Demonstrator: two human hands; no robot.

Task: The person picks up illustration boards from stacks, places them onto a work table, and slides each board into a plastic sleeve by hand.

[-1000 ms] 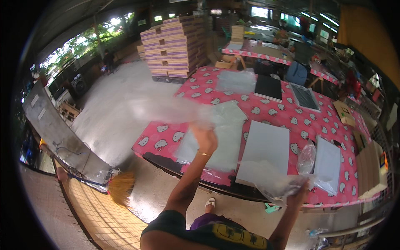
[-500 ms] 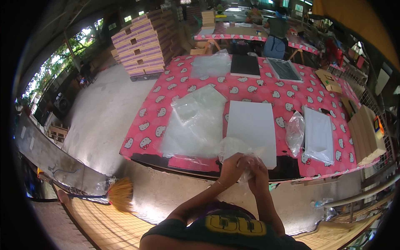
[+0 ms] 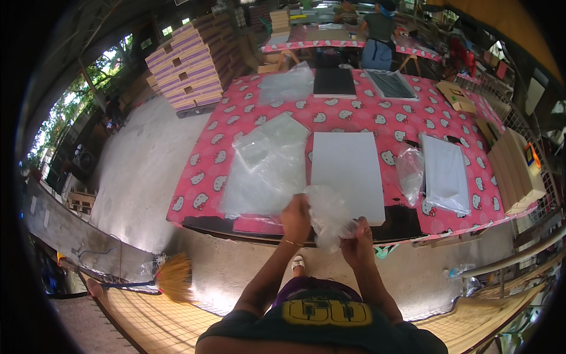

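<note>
Between my hands, over the table's near edge, hangs a crumpled clear plastic bag point(image 3: 328, 218). My left hand point(image 3: 296, 219) grips its left side, and my right hand point(image 3: 358, 246) pinches its lower right edge. Just beyond the bag lies a stack of white sheets point(image 3: 346, 165), partly covered by it. To the left a pile of clear plastic bags point(image 3: 265, 171) is spread flat. On the right are a loose crumpled plastic bag point(image 3: 410, 175) and a white stack wrapped in clear plastic point(image 3: 445, 174).
The pink patterned table point(image 3: 200, 156) also bears a black stack point(image 3: 334, 82), a bagged dark panel point(image 3: 391, 84) and cardboard pieces point(image 3: 513, 171). Boxes point(image 3: 186, 68) are piled at the far left. A broom point(image 3: 174, 277) lies lower left. A person point(image 3: 378, 38) stands beyond the table.
My hands have moved apart, the left one leftward, and the bag that was bunched between them is now stretched wider. The view has shifted slightly.
</note>
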